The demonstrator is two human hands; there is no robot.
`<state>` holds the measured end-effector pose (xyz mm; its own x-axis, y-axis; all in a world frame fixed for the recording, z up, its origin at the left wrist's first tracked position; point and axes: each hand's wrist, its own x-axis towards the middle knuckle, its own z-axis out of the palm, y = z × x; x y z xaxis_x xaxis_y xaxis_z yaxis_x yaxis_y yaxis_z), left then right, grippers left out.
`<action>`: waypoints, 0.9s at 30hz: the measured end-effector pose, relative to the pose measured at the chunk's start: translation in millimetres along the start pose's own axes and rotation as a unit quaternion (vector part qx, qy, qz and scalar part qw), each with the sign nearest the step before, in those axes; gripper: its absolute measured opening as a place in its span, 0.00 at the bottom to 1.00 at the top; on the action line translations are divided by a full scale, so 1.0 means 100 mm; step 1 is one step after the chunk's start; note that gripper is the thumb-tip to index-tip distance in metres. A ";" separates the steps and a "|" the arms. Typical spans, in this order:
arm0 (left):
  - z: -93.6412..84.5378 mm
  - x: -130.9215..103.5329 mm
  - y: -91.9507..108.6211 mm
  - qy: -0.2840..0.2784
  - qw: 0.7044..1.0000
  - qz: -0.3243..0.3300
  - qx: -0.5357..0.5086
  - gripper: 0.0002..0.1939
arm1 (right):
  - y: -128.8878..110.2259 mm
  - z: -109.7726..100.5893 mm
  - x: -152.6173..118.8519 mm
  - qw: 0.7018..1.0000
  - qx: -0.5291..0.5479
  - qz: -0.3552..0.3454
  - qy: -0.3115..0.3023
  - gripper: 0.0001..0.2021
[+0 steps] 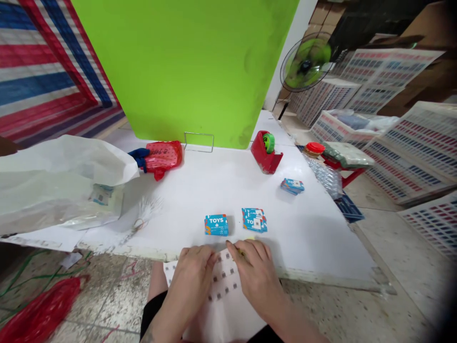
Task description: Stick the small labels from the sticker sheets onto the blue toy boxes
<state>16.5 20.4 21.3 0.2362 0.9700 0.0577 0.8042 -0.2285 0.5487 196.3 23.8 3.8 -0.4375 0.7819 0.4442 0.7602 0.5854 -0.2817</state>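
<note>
A white sheet of small dark square stickers (223, 275) lies across my lap, its upper edge at the table's front edge. My left hand (196, 269) is closed, thumb and fingers pinched on the sheet. My right hand (255, 274) rests on the sheet's right side with fingers curled in; something small and yellowish shows between them, too hidden to name. Just beyond my hands are a stack of blue "TOYS" cards (216, 225) and a looser pile of the same cards (254, 220). Farther right sits a third card stack (292, 186).
On the white table (200, 186) stand a red tape dispenser (266, 153), a red plastic packet (164, 156) and a thin wire frame (199, 149). White ties (144, 214) lie beside a large translucent bag (60, 181). A green panel (189, 71) rises behind; plastic crates (414, 147) stand right.
</note>
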 end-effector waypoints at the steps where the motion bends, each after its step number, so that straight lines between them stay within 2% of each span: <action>1: 0.00 0.00 0.00 -0.003 1.000 -0.008 -0.006 0.15 | 0.00 0.01 -0.01 1.000 0.000 -0.006 0.005 0.21; 5: 0.02 0.00 -0.01 -0.015 0.999 -0.032 -0.017 0.14 | -0.04 0.02 -0.02 0.999 0.016 -0.017 0.035 0.18; 9: 0.05 0.00 -0.08 -0.020 0.999 -0.040 0.008 0.13 | -0.10 -0.04 0.07 0.991 0.115 0.016 0.062 0.10; 13: 0.02 -0.02 -0.13 -0.002 0.998 0.004 0.055 0.12 | 0.00 -0.15 0.28 0.960 0.249 0.126 0.017 0.05; 16: -0.03 -0.01 -0.10 0.024 0.991 0.103 0.087 0.10 | 0.18 -0.18 0.51 0.937 0.296 0.182 -0.022 0.05; 19: -0.05 0.06 -0.05 0.054 0.976 0.181 0.112 0.09 | 0.36 -0.10 0.73 0.918 0.325 0.217 -0.065 0.04; 23: 0.04 0.15 -0.07 0.068 0.968 0.199 0.139 0.11 | 0.49 0.05 0.92 0.886 0.372 0.248 -0.123 0.05; 27: 0.14 0.18 -0.13 0.069 0.968 0.191 0.148 0.10 | 0.50 0.14 0.97 0.870 0.386 0.263 -0.154 0.06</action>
<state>18.0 39.8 3.7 0.4888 0.8074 0.3305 0.7985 -0.5666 0.2034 185.0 131.7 20.5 -0.3254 0.9359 -0.1352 0.3964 0.0052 -0.9181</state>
